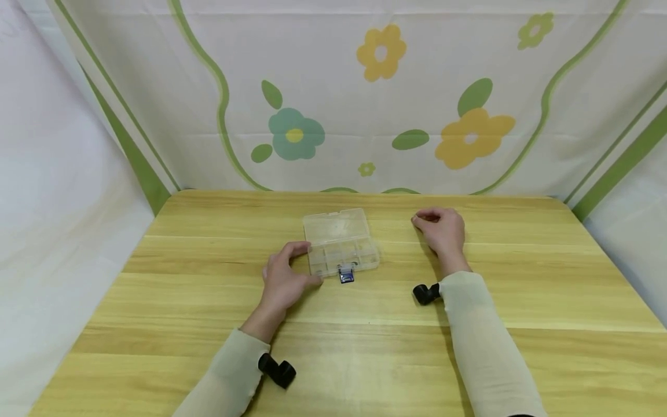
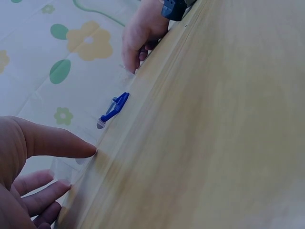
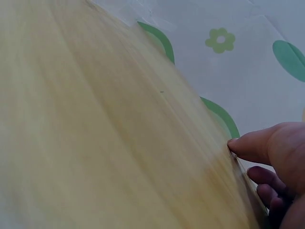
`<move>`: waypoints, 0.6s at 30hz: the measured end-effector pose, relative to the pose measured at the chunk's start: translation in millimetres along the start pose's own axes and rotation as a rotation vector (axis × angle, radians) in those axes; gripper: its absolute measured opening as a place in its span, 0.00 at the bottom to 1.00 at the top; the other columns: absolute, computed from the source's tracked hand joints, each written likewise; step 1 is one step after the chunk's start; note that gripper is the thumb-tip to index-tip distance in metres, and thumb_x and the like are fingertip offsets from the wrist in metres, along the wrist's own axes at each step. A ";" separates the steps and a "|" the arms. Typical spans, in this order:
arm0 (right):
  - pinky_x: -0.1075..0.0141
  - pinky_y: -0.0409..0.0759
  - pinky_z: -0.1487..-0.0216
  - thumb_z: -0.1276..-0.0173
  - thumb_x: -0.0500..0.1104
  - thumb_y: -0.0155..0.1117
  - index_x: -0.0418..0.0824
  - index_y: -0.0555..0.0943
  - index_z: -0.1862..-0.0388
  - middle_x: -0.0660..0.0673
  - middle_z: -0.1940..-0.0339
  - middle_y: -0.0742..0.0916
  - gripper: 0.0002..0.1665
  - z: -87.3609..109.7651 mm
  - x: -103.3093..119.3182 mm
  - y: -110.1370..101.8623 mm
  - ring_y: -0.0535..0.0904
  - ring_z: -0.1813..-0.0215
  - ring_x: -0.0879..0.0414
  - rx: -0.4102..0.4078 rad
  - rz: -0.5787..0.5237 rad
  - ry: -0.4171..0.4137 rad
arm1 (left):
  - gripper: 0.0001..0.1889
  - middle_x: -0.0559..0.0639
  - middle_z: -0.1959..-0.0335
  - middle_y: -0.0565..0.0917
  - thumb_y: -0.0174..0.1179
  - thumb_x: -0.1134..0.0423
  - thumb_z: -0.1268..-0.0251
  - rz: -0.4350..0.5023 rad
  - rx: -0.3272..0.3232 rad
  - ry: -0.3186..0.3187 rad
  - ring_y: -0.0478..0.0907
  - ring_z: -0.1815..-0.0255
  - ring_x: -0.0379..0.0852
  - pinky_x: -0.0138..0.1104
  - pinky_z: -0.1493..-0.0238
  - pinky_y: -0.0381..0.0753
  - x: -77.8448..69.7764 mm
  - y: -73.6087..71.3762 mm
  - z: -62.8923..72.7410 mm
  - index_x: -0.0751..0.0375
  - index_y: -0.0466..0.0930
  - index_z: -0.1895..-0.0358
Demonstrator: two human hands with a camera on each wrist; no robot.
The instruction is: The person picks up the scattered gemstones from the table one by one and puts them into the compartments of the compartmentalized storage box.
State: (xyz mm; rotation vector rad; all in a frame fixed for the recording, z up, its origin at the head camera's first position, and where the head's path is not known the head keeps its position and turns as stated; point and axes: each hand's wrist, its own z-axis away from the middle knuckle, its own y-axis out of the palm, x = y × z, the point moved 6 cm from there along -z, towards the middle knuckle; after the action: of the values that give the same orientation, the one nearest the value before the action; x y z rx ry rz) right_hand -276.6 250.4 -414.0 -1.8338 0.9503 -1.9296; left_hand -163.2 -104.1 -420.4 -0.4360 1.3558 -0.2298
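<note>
A clear plastic compartment box (image 1: 344, 255) lies on the table with its lid (image 1: 336, 226) folded back. My left hand (image 1: 283, 278) holds its left side, thumb at the front corner and a finger near the hinge. Against the box's front edge leans a small blue piece (image 1: 346, 274) with a pale middle; the left wrist view shows the blue piece (image 2: 114, 107) tilted. Well right of the box, my right hand (image 1: 443, 231) is low at the table, thumb and forefinger tips together. In the right wrist view the right hand (image 3: 281, 162) hides whatever may lie between those tips.
The wooden table (image 1: 365, 370) ends at the back against a white cloth (image 1: 333, 69) with printed flowers. Black camera mounts (image 1: 278, 370) sit on both sleeves. A few small dark bits appear inside the box, too small to make out.
</note>
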 end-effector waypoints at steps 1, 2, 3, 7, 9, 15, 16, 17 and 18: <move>0.48 0.75 0.36 0.25 0.49 0.72 0.42 0.91 0.45 0.37 0.43 0.85 0.17 0.1 0.2 -0.1 0.78 0.40 0.41 0.000 -0.002 -0.001 | 0.42 0.48 0.30 0.85 0.79 0.72 0.58 -0.001 0.001 0.001 0.65 0.29 0.57 0.51 0.32 0.55 0.0 0.0 -0.1 0.48 0.81 0.32; 0.47 0.75 0.36 0.25 0.49 0.72 0.42 0.91 0.45 0.37 0.43 0.85 0.17 0.5 0.2 0.0 0.78 0.40 0.41 0.001 -0.010 0.003 | 0.42 0.48 0.30 0.84 0.79 0.72 0.58 0.000 0.001 0.001 0.64 0.29 0.57 0.51 0.32 0.55 0.3 0.0 -0.2 0.48 0.81 0.32; 0.47 0.76 0.36 0.25 0.49 0.71 0.42 0.91 0.45 0.37 0.43 0.85 0.17 1.1 0.1 0.1 0.78 0.40 0.41 0.003 -0.017 0.007 | 0.42 0.48 0.30 0.84 0.79 0.73 0.58 0.000 0.001 0.001 0.64 0.29 0.57 0.51 0.32 0.55 0.3 -0.1 -0.2 0.48 0.81 0.32; 0.51 0.77 0.39 0.25 0.50 0.71 0.42 0.91 0.44 0.37 0.41 0.83 0.18 3.5 1.0 0.4 0.79 0.41 0.42 0.002 -0.063 0.028 | 0.42 0.48 0.30 0.84 0.79 0.73 0.58 0.000 0.004 0.002 0.65 0.29 0.57 0.51 0.31 0.55 1.0 -0.5 -0.3 0.49 0.81 0.32; 0.54 0.77 0.41 0.25 0.50 0.71 0.41 0.91 0.45 0.38 0.42 0.83 0.18 4.6 3.4 0.2 0.80 0.43 0.43 -0.008 -0.079 0.023 | 0.42 0.49 0.30 0.84 0.79 0.73 0.58 -0.002 0.003 0.006 0.66 0.29 0.57 0.51 0.31 0.55 0.9 -0.9 -0.3 0.49 0.81 0.32; 0.60 0.78 0.48 0.25 0.50 0.72 0.40 0.91 0.45 0.38 0.43 0.85 0.17 9.2 15.4 1.4 0.80 0.47 0.47 -0.012 -0.111 -0.014 | 0.42 0.49 0.30 0.85 0.79 0.73 0.58 0.000 0.004 0.011 0.66 0.30 0.57 0.51 0.31 0.55 0.6 -0.4 -1.1 0.49 0.81 0.32; 0.60 0.78 0.48 0.25 0.50 0.72 0.41 0.91 0.45 0.38 0.42 0.85 0.18 10.1 17.3 2.2 0.80 0.47 0.48 -0.006 -0.117 -0.017 | 0.42 0.49 0.30 0.85 0.79 0.73 0.58 0.002 0.005 0.010 0.66 0.30 0.57 0.51 0.31 0.55 0.7 -0.2 -1.2 0.49 0.81 0.32; 0.60 0.78 0.48 0.25 0.50 0.72 0.41 0.91 0.45 0.39 0.41 0.85 0.18 10.9 19.4 3.3 0.80 0.47 0.48 0.003 -0.126 -0.020 | 0.42 0.48 0.30 0.85 0.79 0.73 0.58 0.002 0.005 0.008 0.66 0.30 0.57 0.51 0.31 0.55 0.8 -0.2 -1.2 0.49 0.81 0.32; 0.60 0.77 0.48 0.25 0.50 0.72 0.41 0.91 0.45 0.39 0.41 0.86 0.18 11.6 21.4 4.3 0.79 0.47 0.48 0.009 -0.130 -0.025 | 0.42 0.48 0.30 0.85 0.79 0.73 0.58 0.003 0.005 0.007 0.65 0.30 0.57 0.51 0.31 0.55 1.0 -0.1 -1.3 0.49 0.81 0.32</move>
State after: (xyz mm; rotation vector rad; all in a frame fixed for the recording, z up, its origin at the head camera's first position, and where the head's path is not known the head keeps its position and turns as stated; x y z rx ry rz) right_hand -269.1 230.8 -401.0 -1.9541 0.8317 -1.9772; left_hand -164.2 -104.8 -421.4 -0.4292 1.3624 -0.2320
